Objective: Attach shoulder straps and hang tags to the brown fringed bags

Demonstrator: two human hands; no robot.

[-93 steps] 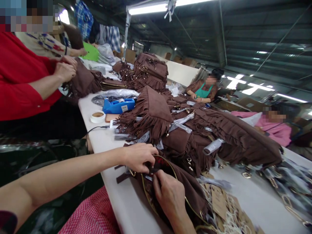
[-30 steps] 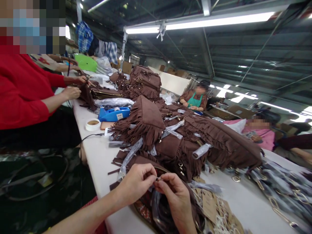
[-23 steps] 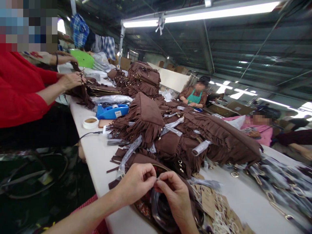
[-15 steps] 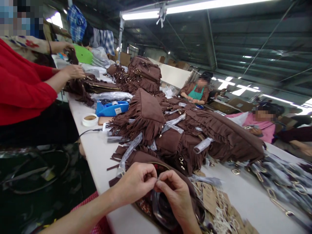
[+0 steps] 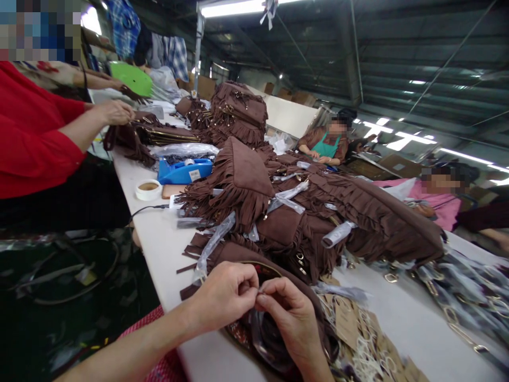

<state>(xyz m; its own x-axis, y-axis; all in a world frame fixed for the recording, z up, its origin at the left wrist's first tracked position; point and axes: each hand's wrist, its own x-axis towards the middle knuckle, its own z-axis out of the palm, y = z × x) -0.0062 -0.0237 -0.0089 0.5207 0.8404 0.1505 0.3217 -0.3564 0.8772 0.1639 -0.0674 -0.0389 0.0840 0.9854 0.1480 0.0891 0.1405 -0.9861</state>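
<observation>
A white, flat-topped table (image 5: 413, 313) extends under and beyond both grips. A lit tube lamp (image 5: 233, 9) hangs overhead, below a dark ribbed roof. Far left of the grips, a person in a red top (image 5: 35, 132) works at the table edge; beyond and to the right are a person in a green apron (image 5: 326, 146) and a person in pink (image 5: 445, 207).

The left-hand grip (image 5: 228, 294) and right-hand grip (image 5: 292, 318) meet fingertip to fingertip. Each is narrow, thumb against forefinger; whether a small item is pinched between them cannot be made out.

The dark brown, suede-like bag with a gold-coloured zip (image 5: 238, 252) lies on the table directly beneath both grips, its mouth parted. Clear plastic wrapping (image 5: 264, 342) shows in the mouth, just below the fingertips.

Beyond the grips: a pile of brown fringed bags (image 5: 250, 167). Beyond and left: a blue plastic tape dispenser (image 5: 185, 171) and a white tape roll (image 5: 148, 190). Near right: brown card tags with white strings (image 5: 348, 323).
</observation>
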